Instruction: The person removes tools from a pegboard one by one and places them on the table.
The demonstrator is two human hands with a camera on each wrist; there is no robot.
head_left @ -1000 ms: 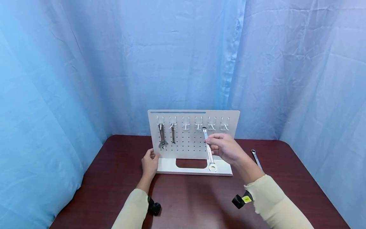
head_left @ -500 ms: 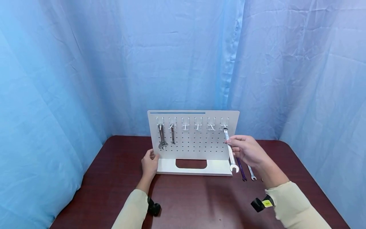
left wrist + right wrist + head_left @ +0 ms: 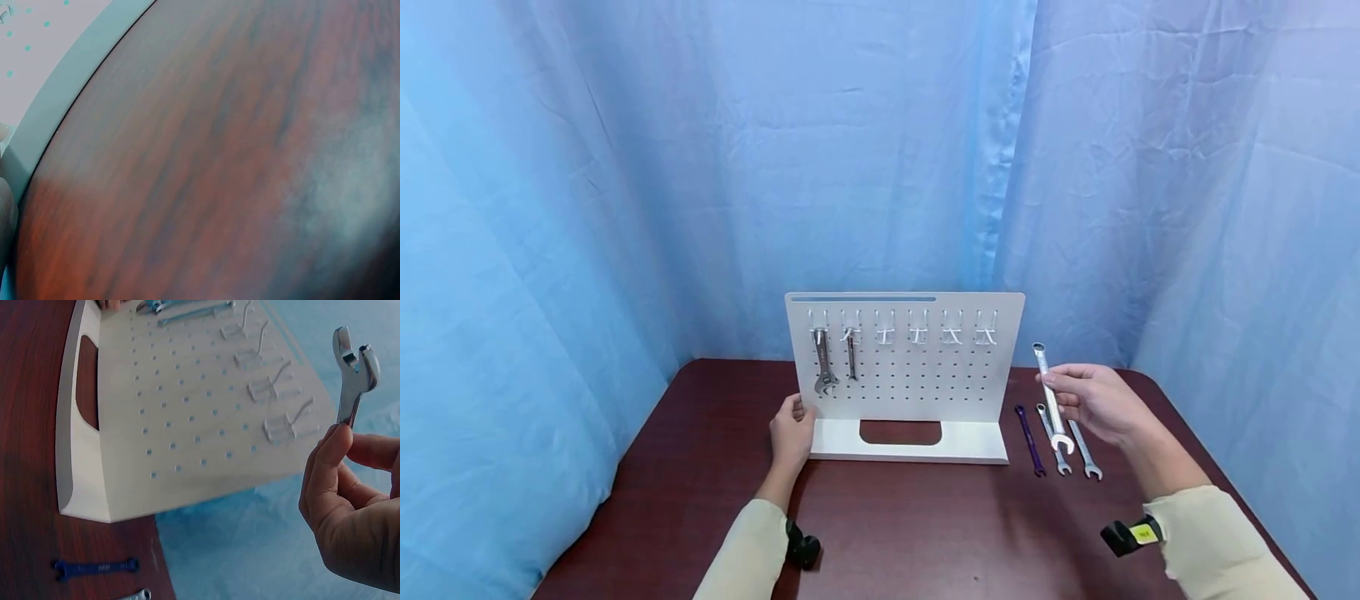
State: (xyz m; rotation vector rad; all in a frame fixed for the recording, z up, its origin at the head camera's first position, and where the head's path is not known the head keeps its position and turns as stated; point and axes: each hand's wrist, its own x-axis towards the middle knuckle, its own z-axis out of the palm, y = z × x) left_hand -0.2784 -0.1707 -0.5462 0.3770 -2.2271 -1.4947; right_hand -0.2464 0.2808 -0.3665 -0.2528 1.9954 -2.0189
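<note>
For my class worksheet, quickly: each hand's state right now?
Left hand: closed, gripping the white pegboard by its left edge.
Right hand: closed, holding a silver wrench.

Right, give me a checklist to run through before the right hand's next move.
1. Held wrench in right hand: ok, pinched.
2. Held wrench clear of pegboard: ok, off its right side.
3. Left hand at pegboard's left edge: ok.
4. Firmness of that hold: cannot tell.
5. Bare hooks available: ok, the four rightmost.
6. Table right of pegboard clear: not ok, purple wrench and two silver wrenches lie there.
</note>
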